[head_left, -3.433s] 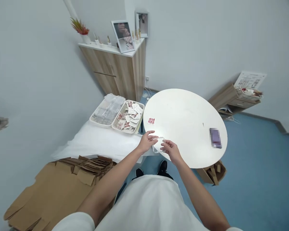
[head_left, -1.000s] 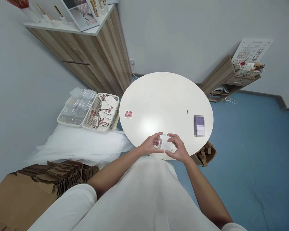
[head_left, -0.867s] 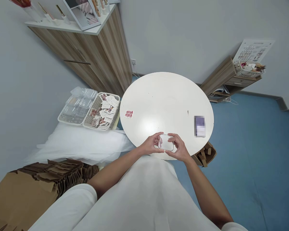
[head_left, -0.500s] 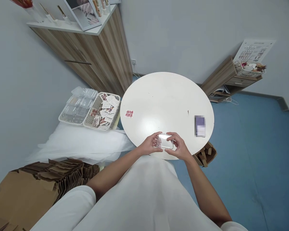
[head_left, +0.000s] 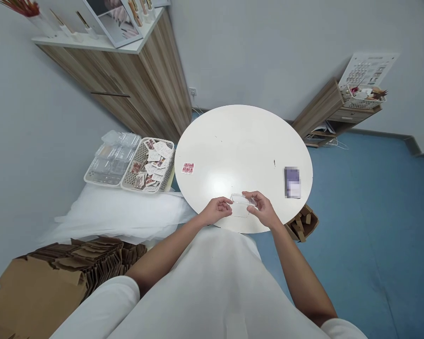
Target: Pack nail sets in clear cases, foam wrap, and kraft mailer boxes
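Observation:
A small clear plastic box (head_left: 239, 211) is held over the near edge of the round white table (head_left: 247, 136). Its see-through lid looks tilted up from the base, though the transparent edges are hard to make out. My left hand (head_left: 217, 210) pinches the box at its left side with curled fingers. On the right side, my right hand (head_left: 264, 210) grips it between thumb and fingers, near the raised part. A small card of red press-on nails (head_left: 188, 168) lies flat at the table's left. Toward the right edge rests a blurred purple and white item (head_left: 292, 182).
Left of the table stand a basket of printed cards (head_left: 148, 165) and a tray of clear plastic boxes (head_left: 109, 162). Folded brown cardboard (head_left: 45, 287) is stacked at lower left. An open carton (head_left: 302, 223) sits on the floor beside the table's right edge. Cabinets line the wall.
The box was flat and closed between both hands; now its lid appears swung up. My left fingers have drawn in at its left edge, and my right hand has shifted slightly right.

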The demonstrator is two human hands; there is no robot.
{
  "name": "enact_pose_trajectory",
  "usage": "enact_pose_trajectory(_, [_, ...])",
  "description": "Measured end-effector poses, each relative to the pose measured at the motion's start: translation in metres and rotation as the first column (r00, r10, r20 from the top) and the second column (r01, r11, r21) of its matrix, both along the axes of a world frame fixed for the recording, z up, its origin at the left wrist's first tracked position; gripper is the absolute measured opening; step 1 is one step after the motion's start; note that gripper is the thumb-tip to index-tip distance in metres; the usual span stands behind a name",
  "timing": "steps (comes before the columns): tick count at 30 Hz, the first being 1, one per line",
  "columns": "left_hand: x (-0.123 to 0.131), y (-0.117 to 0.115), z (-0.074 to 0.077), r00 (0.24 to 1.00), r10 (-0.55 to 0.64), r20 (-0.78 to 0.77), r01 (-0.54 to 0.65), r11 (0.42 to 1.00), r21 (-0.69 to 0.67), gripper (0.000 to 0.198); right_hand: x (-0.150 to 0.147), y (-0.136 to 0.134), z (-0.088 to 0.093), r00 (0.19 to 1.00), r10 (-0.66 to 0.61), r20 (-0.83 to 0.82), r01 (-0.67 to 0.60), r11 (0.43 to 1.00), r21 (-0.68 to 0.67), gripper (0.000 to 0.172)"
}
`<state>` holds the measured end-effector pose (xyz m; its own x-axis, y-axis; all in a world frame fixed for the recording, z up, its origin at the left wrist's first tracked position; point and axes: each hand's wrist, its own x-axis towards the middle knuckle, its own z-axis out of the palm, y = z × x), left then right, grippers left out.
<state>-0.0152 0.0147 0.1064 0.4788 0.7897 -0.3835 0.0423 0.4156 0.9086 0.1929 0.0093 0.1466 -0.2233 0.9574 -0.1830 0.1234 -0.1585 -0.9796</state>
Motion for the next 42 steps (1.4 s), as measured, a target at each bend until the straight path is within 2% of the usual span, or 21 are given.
enact_pose_trajectory(4, [-0.001,-0.001,0.001,0.999,-0.038,0.001,0.038,0.999,0.004,0.031,-0.006,0.007,-0.006,0.975,-0.218,-0.031,0.212,0.968,-0.134,0.031])
enact_pose_trajectory(8, [-0.001,-0.002,-0.001,0.999,-0.033,0.010,0.033,0.999,0.013,0.031,-0.013,0.008,-0.013,0.964,-0.258,-0.060,0.227,0.922,-0.314,0.040])
enact_pose_trajectory(11, [-0.001,-0.003,-0.005,1.000,-0.026,0.011,0.026,1.000,0.013,0.032,-0.018,0.004,-0.019,0.965,-0.254,-0.066,0.212,0.903,-0.375,0.044])
enact_pose_trajectory(14, [0.000,-0.003,-0.010,1.000,0.021,-0.013,-0.020,1.000,0.015,0.033,-0.020,-0.001,-0.027,0.962,-0.266,-0.065,0.226,0.904,-0.363,0.043])
enact_pose_trajectory(20, [0.001,0.001,-0.021,0.988,0.097,-0.120,-0.093,0.995,0.032,0.034,-0.023,-0.021,-0.053,0.921,-0.381,0.078,0.389,0.897,-0.212,0.046])
enact_pose_trajectory(26, [0.009,0.006,-0.047,0.969,0.130,-0.208,-0.128,0.992,0.022,0.046,-0.025,-0.034,-0.078,0.915,-0.342,0.213,0.384,0.900,-0.207,0.050])
enact_pose_trajectory(32, [0.016,0.013,-0.075,0.928,0.124,-0.351,-0.110,0.992,0.060,0.033,-0.023,-0.026,-0.099,0.901,-0.242,0.360,0.333,0.918,-0.216,0.055])
enact_pose_trajectory(38, [0.022,0.015,-0.089,0.871,0.099,-0.482,-0.060,0.994,0.097,0.031,-0.023,-0.020,-0.108,0.889,-0.182,0.420,0.286,0.937,-0.199,0.036])
enact_pose_trajectory(42, [0.027,0.015,-0.096,0.844,0.075,-0.531,-0.016,0.993,0.115,0.037,-0.023,-0.018,-0.117,0.875,-0.173,0.453,0.287,0.938,-0.196,0.030])
